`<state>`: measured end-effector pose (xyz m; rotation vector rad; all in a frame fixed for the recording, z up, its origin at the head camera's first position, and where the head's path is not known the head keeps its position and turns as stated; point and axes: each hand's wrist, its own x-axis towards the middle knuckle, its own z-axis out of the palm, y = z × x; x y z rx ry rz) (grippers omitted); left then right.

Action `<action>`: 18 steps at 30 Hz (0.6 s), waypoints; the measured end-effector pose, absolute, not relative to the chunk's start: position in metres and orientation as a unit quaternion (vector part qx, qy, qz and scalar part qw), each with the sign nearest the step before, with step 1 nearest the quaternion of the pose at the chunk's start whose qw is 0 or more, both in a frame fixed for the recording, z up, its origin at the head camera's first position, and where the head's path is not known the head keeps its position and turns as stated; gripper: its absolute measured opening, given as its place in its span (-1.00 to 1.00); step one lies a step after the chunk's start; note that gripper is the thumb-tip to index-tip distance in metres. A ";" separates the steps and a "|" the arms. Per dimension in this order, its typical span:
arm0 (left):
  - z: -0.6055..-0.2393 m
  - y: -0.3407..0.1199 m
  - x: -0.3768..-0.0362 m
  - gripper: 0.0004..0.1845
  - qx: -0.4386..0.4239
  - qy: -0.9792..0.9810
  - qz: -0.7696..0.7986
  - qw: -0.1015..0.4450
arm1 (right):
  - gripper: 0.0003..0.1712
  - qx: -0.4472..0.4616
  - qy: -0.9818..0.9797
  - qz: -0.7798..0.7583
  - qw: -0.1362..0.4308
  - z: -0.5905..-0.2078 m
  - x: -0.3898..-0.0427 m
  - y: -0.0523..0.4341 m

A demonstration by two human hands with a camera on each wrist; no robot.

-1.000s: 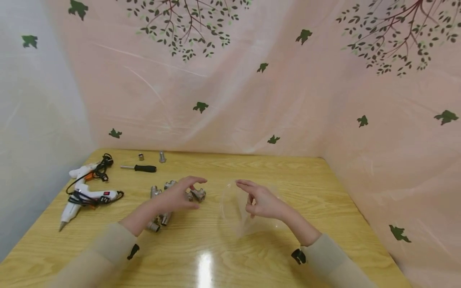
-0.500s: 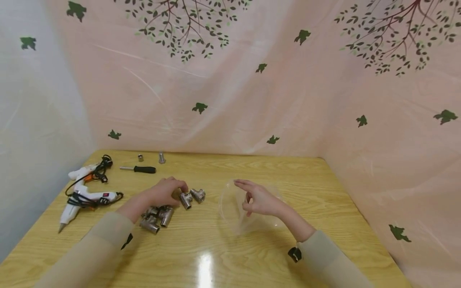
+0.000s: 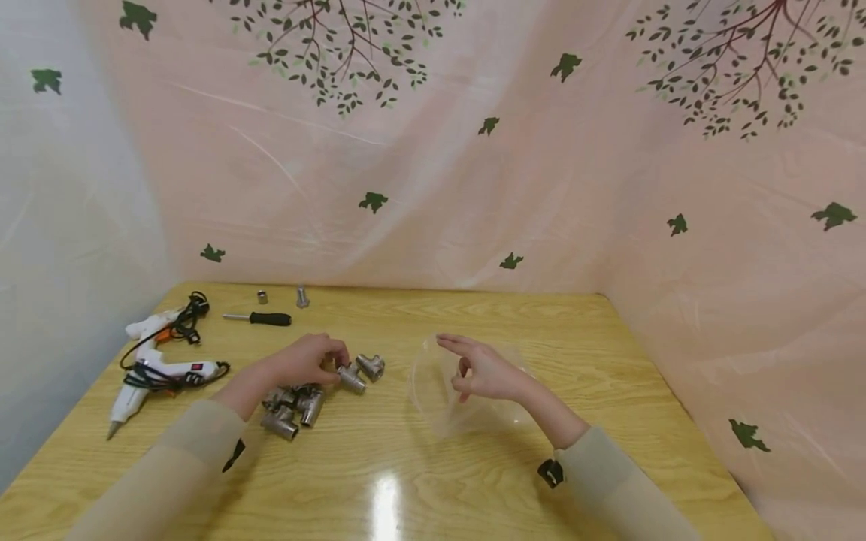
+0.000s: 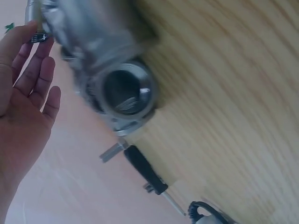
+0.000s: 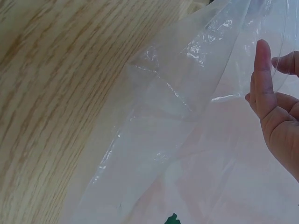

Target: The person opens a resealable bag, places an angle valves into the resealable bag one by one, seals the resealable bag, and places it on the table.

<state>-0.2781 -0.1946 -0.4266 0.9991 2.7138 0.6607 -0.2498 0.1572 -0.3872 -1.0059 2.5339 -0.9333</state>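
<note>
With thumb and fingertips my left hand (image 3: pixel 307 361) pinches one end of a metal tee pipe fitting (image 3: pixel 352 379); the left wrist view shows the thumb and fingers on its threaded end (image 4: pixel 39 36). Another tee fitting (image 3: pixel 370 367) lies just right of it. Several more metal fittings (image 3: pixel 311 406) lie heaped below the left hand, partly hidden by it. My right hand (image 3: pixel 490 372) pinches the edge of a clear plastic bag (image 5: pixel 154 107) between thumb and a finger. The bag's round mouth (image 3: pixel 414 391) hangs open toward the left in the head view.
Two white glue guns (image 3: pixel 162 368) with black cords lie at the table's left. Behind the fittings are a black-handled screwdriver (image 3: pixel 271 318), a bolt (image 3: pixel 302 297) and a small nut-like metal piece (image 3: pixel 262 297). A patterned curtain (image 3: pixel 433 225) borders the wooden table (image 3: pixel 595 338).
My left hand has moved back left from the gap near the bag to the fittings and taken hold of a tee, which has turned slightly. The right hand keeps its grip on the bag.
</note>
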 end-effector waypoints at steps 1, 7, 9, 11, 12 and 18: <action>-0.423 -0.193 -0.276 -0.84 0.337 0.910 0.226 0.081 | -0.20 -0.347 0.872 -0.320 0.129 -0.387 -0.250 0.157; -0.403 -0.178 -0.262 -0.84 0.355 0.901 0.248 0.026 | -0.20 -0.346 0.874 -0.316 0.129 -0.387 -0.251 0.153; -0.398 -0.170 -0.257 -0.84 0.356 0.899 0.253 0.007 | -0.20 -0.343 0.876 -0.314 0.129 -0.387 -0.251 0.152; -0.391 -0.161 -0.251 -0.83 0.358 0.898 0.255 -0.013 | -0.20 -0.337 0.878 -0.313 0.130 -0.386 -0.252 0.150; -0.389 -0.156 -0.248 -0.82 0.360 0.897 0.257 -0.023 | -0.19 -0.334 0.880 -0.313 0.130 -0.385 -0.251 0.148; -0.382 -0.122 -0.233 -0.81 0.377 0.887 0.258 -0.068 | -0.19 -0.321 0.884 -0.314 0.130 -0.381 -0.251 0.140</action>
